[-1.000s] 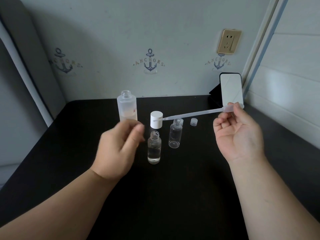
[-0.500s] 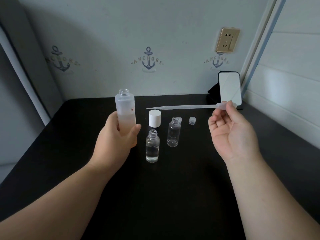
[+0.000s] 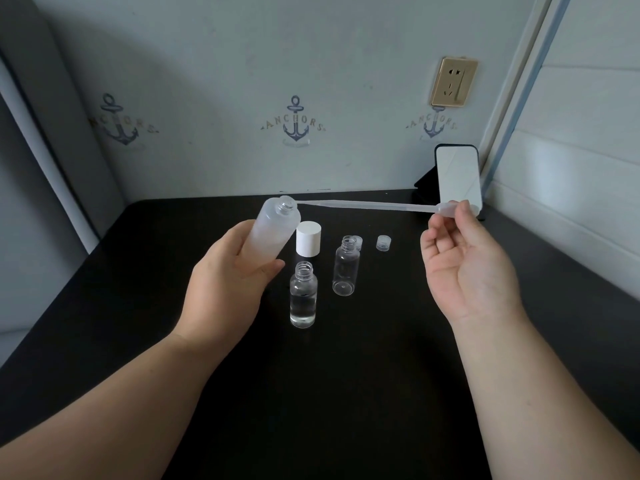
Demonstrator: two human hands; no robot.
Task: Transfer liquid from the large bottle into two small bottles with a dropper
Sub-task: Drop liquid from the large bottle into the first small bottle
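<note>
My left hand [image 3: 228, 282] grips the large frosted bottle [image 3: 273, 230], lifted off the table and tilted with its open mouth toward the right. My right hand [image 3: 464, 265] pinches the bulb of a long clear dropper [image 3: 367, 204], which lies nearly level, its tip at the bottle's mouth. Two small clear bottles stand open on the black table [image 3: 346, 393]: the near one [image 3: 303, 296] holds clear liquid, the far one [image 3: 345, 266] looks empty.
The large bottle's white cap [image 3: 308, 239] stands behind the small bottles. One small clear cap [image 3: 383, 242] lies to the right, another [image 3: 358, 242] sits behind the empty bottle. A phone [image 3: 457, 178] leans at the back right corner, below a wall socket [image 3: 453, 81].
My left hand took hold of the large bottle, lifted it and tilted it rightward. My right hand swung the dropper level and brought its tip to the bottle's mouth.
</note>
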